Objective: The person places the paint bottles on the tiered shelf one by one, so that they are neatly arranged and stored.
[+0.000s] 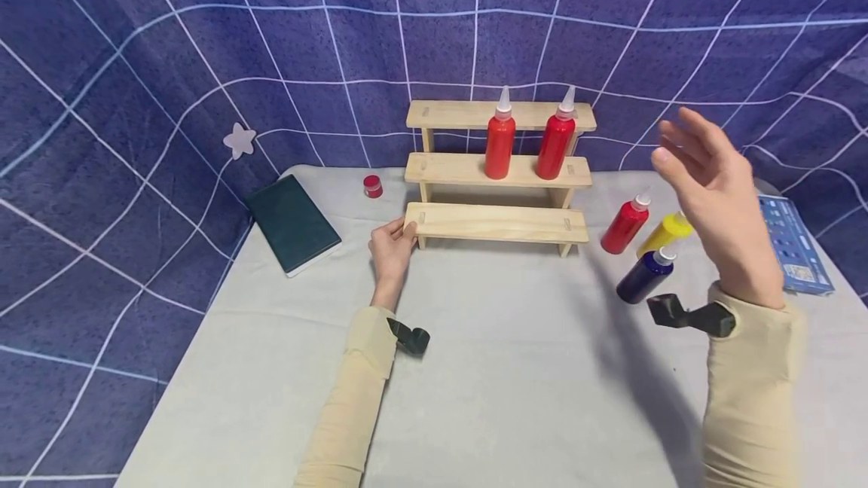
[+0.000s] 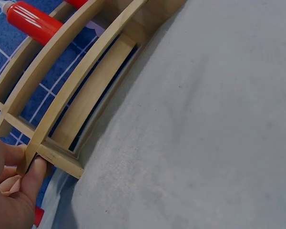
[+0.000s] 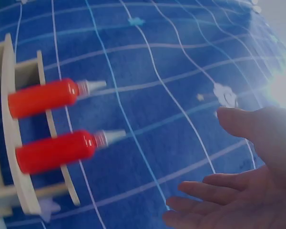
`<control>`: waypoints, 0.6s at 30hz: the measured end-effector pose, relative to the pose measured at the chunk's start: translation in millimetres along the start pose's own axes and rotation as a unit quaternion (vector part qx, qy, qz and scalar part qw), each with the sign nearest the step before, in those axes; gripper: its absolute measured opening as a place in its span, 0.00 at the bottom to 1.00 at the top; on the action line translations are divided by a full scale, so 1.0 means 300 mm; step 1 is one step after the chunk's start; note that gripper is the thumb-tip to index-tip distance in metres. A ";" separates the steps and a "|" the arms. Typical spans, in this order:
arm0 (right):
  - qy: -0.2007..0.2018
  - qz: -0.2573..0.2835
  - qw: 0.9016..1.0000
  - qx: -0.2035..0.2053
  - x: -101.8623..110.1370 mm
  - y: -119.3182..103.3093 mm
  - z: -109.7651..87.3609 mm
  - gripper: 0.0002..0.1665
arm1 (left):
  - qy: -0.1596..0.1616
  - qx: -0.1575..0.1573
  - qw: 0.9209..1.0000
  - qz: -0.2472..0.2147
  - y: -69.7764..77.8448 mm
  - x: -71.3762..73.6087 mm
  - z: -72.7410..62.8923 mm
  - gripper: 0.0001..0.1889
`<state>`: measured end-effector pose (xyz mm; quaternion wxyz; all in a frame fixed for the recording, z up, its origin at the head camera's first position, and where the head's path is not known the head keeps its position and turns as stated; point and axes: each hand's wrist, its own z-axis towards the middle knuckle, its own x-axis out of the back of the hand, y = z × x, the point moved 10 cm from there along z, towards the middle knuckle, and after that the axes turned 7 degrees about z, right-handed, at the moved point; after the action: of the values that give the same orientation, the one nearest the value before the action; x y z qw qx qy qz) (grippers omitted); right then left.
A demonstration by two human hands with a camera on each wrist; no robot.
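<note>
A three-tier wooden shelf (image 1: 498, 223) stands at the back of the table. My left hand (image 1: 393, 251) pinches the left end of its lowest board, thumb and fingers around the edge in the left wrist view. Two red squeeze bottles with white nozzles, one (image 1: 499, 147) left and one (image 1: 556, 145) right, stand upright on the middle board. My right hand (image 1: 719, 198) is raised in the air to the right, fingers loosely bent, holding nothing. Below and left of it on the table are a red bottle (image 1: 625, 228), a yellow bottle (image 1: 663, 233) and a dark blue bottle (image 1: 644, 277).
A dark green notebook (image 1: 291, 223) lies at the left, with a small red-lidded jar (image 1: 372, 186) between it and the shelf. Behind my right hand lies a blue printed box (image 1: 795, 243). A blue grid-patterned curtain (image 1: 434, 44) hangs close behind the shelf.
</note>
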<state>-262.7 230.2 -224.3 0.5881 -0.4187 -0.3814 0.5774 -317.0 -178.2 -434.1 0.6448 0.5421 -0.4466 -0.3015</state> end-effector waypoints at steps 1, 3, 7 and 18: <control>0.003 0.019 1.000 0.002 0.020 0.003 -0.004 0.35 | 0.000 -0.001 1.000 -0.001 0.001 -0.001 0.000 0.17; 0.011 0.061 0.998 0.005 0.058 0.012 -0.009 0.35 | 0.001 -0.003 1.000 0.001 0.003 -0.002 0.001 0.17; 0.028 0.057 0.998 0.001 0.120 0.036 -0.019 0.36 | 0.004 -0.005 1.000 0.003 0.004 -0.001 0.001 0.17; 0.069 0.018 0.996 -0.054 0.260 0.159 -0.037 0.37 | 0.005 -0.005 1.000 0.008 0.008 -0.001 -0.002 0.17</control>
<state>-266.2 306.6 -275.6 0.5790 -0.4957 -0.3631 0.5360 -316.7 -176.9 -431.9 0.6523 0.5368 -0.4460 -0.2958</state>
